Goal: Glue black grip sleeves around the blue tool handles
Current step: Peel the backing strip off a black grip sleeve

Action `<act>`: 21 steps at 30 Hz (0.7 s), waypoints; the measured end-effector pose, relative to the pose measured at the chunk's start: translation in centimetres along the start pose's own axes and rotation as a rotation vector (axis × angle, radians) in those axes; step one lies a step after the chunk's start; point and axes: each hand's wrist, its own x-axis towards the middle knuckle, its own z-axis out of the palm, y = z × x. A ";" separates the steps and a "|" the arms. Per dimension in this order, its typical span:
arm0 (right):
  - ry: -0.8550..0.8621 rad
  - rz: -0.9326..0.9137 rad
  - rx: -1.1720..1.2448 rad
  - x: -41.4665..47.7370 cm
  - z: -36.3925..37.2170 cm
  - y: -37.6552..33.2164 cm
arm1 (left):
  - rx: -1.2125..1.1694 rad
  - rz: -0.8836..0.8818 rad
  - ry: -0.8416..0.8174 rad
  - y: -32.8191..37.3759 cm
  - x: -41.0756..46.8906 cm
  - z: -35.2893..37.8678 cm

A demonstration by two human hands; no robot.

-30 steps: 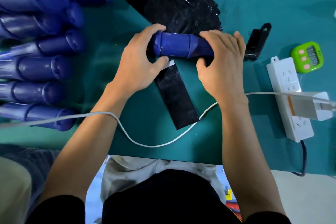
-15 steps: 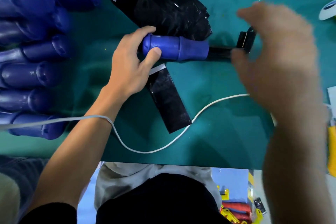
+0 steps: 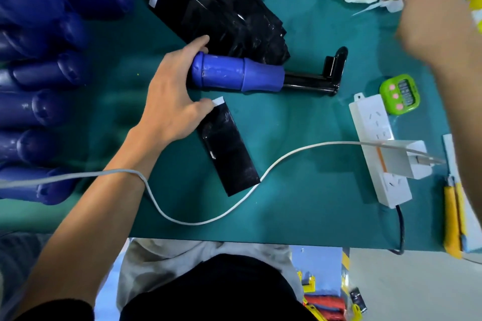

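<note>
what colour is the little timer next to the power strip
The timer is bright green with three pink buttons; the head view shows it clearly.

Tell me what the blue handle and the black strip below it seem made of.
Blue handle: probably moulded plastic or rubber, smooth, semi-matte, with glossy smears. Black strip: thin flexible sheet, perhaps vinyl or rubber; shiny, it reflects light and lies flat.
</note>
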 end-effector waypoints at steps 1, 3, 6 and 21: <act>-0.014 -0.003 -0.053 0.6 0.2 -0.3 | -0.001 -0.005 0.008 0.0 0.0 0.0; -0.007 -0.029 -0.150 1.6 0.6 -0.8 | -0.042 -0.040 0.043 0.1 0.0 0.2; -0.001 -0.023 -0.222 2.5 1.1 -0.5 | -0.076 -0.084 0.087 0.3 0.2 0.4; -0.056 -0.029 -0.294 1.9 -0.7 -3.4 | -0.018 -0.069 0.101 0.5 0.4 0.0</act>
